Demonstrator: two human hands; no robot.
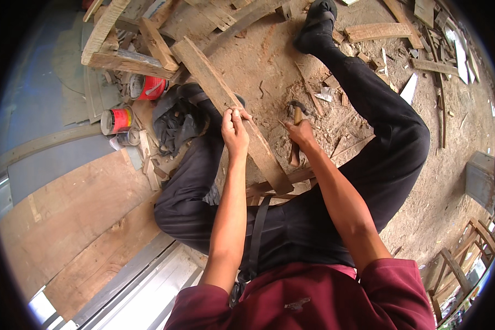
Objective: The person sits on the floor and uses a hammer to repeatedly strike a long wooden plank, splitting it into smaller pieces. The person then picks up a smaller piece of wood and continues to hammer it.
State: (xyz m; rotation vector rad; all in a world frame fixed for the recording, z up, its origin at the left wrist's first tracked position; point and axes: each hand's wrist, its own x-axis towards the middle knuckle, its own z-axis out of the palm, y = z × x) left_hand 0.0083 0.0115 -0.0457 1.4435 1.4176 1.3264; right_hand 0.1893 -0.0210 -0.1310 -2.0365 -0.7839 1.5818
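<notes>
As the seated person's legs spread either side of it, the plank [210,82] runs aslant between the knees, near end over a wooden crosspiece [256,189], far end up by a rough timber frame [131,61]. Left hand [236,133]: thumb and fingers pinching the plank's edge about midway along. Right hand [301,133]: fingers wrapped round the shaft of a hammer [295,156], just right of the plank and apart from it, head pointing away from the body.

Containers: two cans left of the plank, a red can [151,88] and nearer the body a smaller can [121,119]; their contents I can't make out from this angle. A grey metal box [480,179] sits far right of the plank.

Labels: red wrap on the first can, red with a yellow band on the second. Pale printed motif [297,304] on the maroon shirt [335,294], below the plank's near end.

Around: a dark crumpled bag [173,124] between cans and plank. Plywood sheet [77,203] well left of the plank. Right of it, earth floor [269,71] littered with shavings, offcuts and a curved board [378,32]; the right leg [388,132] lies between plank and box.
</notes>
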